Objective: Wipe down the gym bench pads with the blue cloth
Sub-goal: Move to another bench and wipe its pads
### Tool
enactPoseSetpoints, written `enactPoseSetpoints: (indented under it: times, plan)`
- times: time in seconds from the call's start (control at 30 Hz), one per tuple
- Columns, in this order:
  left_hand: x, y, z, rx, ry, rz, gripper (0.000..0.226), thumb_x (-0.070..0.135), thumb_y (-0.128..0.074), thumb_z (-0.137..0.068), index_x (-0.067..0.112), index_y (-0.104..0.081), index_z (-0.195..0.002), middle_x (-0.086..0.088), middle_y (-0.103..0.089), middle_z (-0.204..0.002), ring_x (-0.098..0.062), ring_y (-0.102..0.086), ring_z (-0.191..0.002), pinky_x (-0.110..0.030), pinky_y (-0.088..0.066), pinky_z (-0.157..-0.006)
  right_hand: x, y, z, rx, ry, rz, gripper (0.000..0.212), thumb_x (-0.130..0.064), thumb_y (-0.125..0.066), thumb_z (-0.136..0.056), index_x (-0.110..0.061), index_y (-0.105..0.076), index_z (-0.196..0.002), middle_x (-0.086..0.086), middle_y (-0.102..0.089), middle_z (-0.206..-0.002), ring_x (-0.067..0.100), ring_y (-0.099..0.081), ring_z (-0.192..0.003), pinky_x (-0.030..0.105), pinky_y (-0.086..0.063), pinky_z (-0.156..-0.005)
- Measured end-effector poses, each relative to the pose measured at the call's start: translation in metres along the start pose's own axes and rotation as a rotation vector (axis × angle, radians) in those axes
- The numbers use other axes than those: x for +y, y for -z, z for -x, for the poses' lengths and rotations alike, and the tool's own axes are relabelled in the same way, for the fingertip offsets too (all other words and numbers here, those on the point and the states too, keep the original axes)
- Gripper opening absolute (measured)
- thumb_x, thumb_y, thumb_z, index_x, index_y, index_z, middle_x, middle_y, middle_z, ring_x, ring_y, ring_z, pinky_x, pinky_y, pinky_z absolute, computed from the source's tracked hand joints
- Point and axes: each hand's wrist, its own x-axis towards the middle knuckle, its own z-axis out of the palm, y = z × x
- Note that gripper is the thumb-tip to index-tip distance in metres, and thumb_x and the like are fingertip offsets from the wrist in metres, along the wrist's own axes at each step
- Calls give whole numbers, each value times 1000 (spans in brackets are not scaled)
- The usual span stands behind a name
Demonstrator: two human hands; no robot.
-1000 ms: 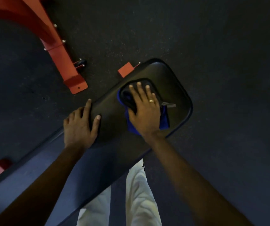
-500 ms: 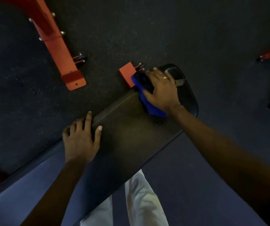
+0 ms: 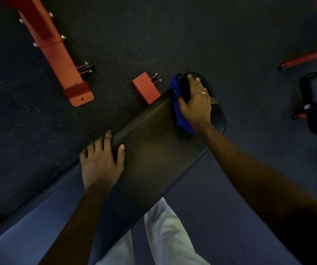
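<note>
Right hand presses the blue cloth flat against the far rounded end of the bench pad, fingers spread over the cloth rather than curled around it; a ring shows on one finger. Blue fabric protrudes on the thumb side of this hand and below the palm toward the wrist. Left hand holds nothing: it lies palm-down on the pad's edge, fingers apart, well back along the pad from the cloth hand. Beyond the fingertips of the cloth hand lies dark rubber floor. An orange frame foot sits just beside the cloth, on the thumb side. A longer orange frame leg lies farther out on that side.
</note>
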Motion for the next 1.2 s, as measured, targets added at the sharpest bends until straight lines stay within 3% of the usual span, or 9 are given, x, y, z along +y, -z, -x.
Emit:
enactPoseSetpoints:
  times: [0.13, 0.27, 0.33, 0.47, 0.53, 0.67, 0.73, 1.0, 1.2]
  plan:
    - [0, -1, 1, 4, -3, -5, 67, 57, -32, -102, 15, -37, -153, -21, -57, -136, -41, -57, -122, -58, -44, -101, -13, -22, 71, 151, -265, -107, 75, -48, -56, -96, -12, -32, -157, 11, -35, -162, 30, -30, -151, 54, -32, -120]
    - [-1, -3, 0, 19, -1, -17, 66, 57, -33, -102, 17, -35, -154, -20, -56, -137, -40, -56, -124, -57, -43, -101, -3, -27, 143, -223, 254, 47, 80, -45, -57, -90, -25, -25, -160, 1, -17, -169, 24, -10, -157, 56, -18, -124]
    - [-1, -5, 0, 30, -7, -15, 66, 57, -33, -102, 18, -35, -155, -21, -56, -138, -40, -55, -124, -58, -43, -102, 26, -21, 135, -251, 373, 105, 81, -43, -56, -86, -26, -27, -160, 1, -20, -169, 25, -13, -157, 60, -25, -121]
    - [-1, -11, -1, 89, -3, -38, 65, 57, -32, -103, 17, -37, -153, -21, -57, -133, -41, -56, -119, -57, -44, -98, 59, -15, 123, 115, -160, -96, 73, -39, -62, -92, -23, -32, -157, 6, -37, -162, 29, -31, -151, 58, -36, -116]
    - [0, -15, -1, 128, 5, -56, 64, 57, -31, -103, 16, -39, -152, -21, -58, -130, -41, -57, -116, -56, -45, -95, 40, -27, 136, 199, -268, -122, 71, -38, -63, -92, -21, -36, -155, 8, -40, -160, 31, -34, -149, 58, -36, -115]
    - [-1, -20, 0, 193, -2, -70, 64, 57, -28, -102, 17, -40, -151, -22, -59, -128, -42, -55, -113, -56, -44, -93, 3, -41, 193, -79, 31, -45, 83, -37, -61, -86, -26, -25, -160, -1, -22, -168, 23, -15, -156, 51, -16, -124]
    - [-1, -22, -1, 219, -1, -71, 65, 57, -28, -101, 18, -39, -152, -22, -58, -129, -43, -54, -114, -57, -43, -94, 27, -39, 197, -126, 95, -11, 82, -40, -57, -89, -26, -20, -162, -5, -16, -169, 19, -10, -157, 53, -17, -125]
    - [-2, -32, -2, 334, -30, -69, 64, 54, -31, -101, 15, -41, -151, -23, -57, -132, -45, -51, -119, -57, -41, -96, 57, -38, 162, 264, -494, -340, 72, -45, -52, -101, -15, -24, -160, 6, -27, -166, 26, -22, -154, 52, -29, -122]
    - [-6, -32, 4, 367, -81, 31, 68, 53, -36, -103, 16, -25, -159, -25, -51, -139, -45, -48, -126, -59, -40, -101, 41, -55, 228, 65, -296, -359, 71, -34, -57, -100, -22, -23, -161, -2, -18, -169, 23, -9, -157, 51, -23, -124]
